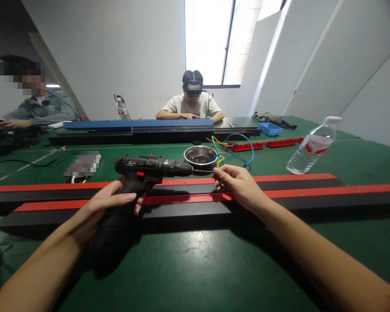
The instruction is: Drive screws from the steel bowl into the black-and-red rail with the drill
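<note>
A black cordless drill (139,169) lies on its side in the air, its chuck pointing right. My left hand (112,197) is closed around its grip. From the chuck a long thin driver bit (202,171) reaches out to the fingertips of my right hand (237,184), which pinch its far end. Whether a small screw is also between those fingertips cannot be made out. Beneath both hands lie two long black bars with red strips (195,198). Just behind the bit stands a steel bowl (200,149) of small dark screws.
A water bottle (312,145) stands tilted in view at the right. Coloured wires (252,149) and red strips (266,144) lie behind the bowl, near a blue basket (269,128). Long blue and black profiles (139,125) cross the green table (195,268). Two other people sit beyond.
</note>
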The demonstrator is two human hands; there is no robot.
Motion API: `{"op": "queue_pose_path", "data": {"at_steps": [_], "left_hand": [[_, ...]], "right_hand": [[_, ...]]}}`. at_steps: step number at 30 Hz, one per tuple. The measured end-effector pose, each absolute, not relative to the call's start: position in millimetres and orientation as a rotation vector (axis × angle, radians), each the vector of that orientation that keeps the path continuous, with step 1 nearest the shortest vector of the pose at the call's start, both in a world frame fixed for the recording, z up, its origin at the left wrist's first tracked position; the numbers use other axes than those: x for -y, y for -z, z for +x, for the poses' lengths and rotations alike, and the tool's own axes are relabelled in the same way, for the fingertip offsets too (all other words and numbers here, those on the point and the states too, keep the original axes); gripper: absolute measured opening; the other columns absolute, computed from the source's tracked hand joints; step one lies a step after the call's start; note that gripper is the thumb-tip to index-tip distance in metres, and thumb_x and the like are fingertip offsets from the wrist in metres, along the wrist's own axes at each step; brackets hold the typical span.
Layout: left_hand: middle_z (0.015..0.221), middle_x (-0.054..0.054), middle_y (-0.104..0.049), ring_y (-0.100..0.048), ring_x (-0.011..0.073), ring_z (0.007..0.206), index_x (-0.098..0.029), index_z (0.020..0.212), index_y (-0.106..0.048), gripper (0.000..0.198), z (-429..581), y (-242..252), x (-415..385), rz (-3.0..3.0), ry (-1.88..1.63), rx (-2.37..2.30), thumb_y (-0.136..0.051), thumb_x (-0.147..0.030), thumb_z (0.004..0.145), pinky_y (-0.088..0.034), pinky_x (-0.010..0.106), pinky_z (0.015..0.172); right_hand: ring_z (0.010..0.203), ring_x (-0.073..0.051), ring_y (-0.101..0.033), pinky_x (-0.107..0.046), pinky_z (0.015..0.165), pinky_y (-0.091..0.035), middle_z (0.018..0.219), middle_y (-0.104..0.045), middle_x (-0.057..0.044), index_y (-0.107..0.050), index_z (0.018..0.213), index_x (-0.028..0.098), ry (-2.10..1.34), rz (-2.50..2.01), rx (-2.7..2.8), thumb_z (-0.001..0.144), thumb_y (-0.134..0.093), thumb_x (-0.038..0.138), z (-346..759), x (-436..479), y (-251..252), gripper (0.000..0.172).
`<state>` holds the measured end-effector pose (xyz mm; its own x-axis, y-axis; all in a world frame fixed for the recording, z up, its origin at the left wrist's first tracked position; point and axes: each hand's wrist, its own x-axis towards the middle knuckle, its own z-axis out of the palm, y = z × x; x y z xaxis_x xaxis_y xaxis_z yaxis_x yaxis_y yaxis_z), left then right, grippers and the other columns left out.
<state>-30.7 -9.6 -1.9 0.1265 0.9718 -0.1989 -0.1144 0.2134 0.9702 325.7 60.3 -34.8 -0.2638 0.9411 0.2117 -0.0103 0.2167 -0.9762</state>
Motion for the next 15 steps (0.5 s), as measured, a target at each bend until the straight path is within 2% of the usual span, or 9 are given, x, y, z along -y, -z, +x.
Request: {"op": "queue_pose_path", "data": {"at_steps": [3, 7, 11, 15], "left_hand": [[0.086, 0.007, -0.074, -0.071, 0.0174, 0.07, -0.013, 0.101, -0.07, 0.036, -27.1, -0.8, 11.8, 1.006, -1.035, -1.142, -0.09, -0.024, 0.073, -0.06, 0.025, 0.066], [0.085, 0.007, -0.075, -0.071, 0.0188, 0.069, -0.015, 0.105, -0.07, 0.043, -25.2, -0.6, 12.4, 0.98, -1.062, -1.16, -0.092, -0.025, 0.069, -0.061, 0.026, 0.063], [0.086, 0.007, -0.074, -0.071, 0.0183, 0.07, -0.014, 0.102, -0.071, 0.036, -27.4, 1.1, 11.4, 0.996, -1.055, -1.126, -0.09, -0.024, 0.072, -0.061, 0.025, 0.064], [0.088, 0.008, -0.075, -0.071, 0.0185, 0.072, -0.015, 0.106, -0.071, 0.039, -29.8, 1.7, 10.9, 0.994, -1.045, -1.121, -0.09, -0.022, 0.072, -0.062, 0.026, 0.067]], "right_hand": [[0.067, -0.015, -0.064, -0.03, 0.066, -0.054, 0.077, -0.071, -0.002, -0.073, 0.088, 0.019, -1.234, -0.912, 1.504, 0.088, -0.082, 0.056, 327.6, -63.0, 38.4, 0.038], [0.068, -0.015, -0.065, -0.03, 0.066, -0.055, 0.078, -0.071, -0.003, -0.074, 0.09, 0.019, -1.214, -0.922, 1.51, 0.087, -0.083, 0.056, 328.8, -64.7, 40.5, 0.038], [0.066, -0.014, -0.063, -0.029, 0.066, -0.053, 0.075, -0.069, -0.001, -0.07, 0.085, 0.02, -1.229, -0.899, 1.511, 0.09, -0.08, 0.057, 327.7, -61.9, 38.0, 0.039], [0.063, -0.012, -0.059, -0.027, 0.063, -0.05, 0.073, -0.065, 0.0, -0.067, 0.08, 0.02, -1.237, -0.906, 1.504, 0.091, -0.077, 0.06, 327.0, -61.3, 37.3, 0.043]]}}
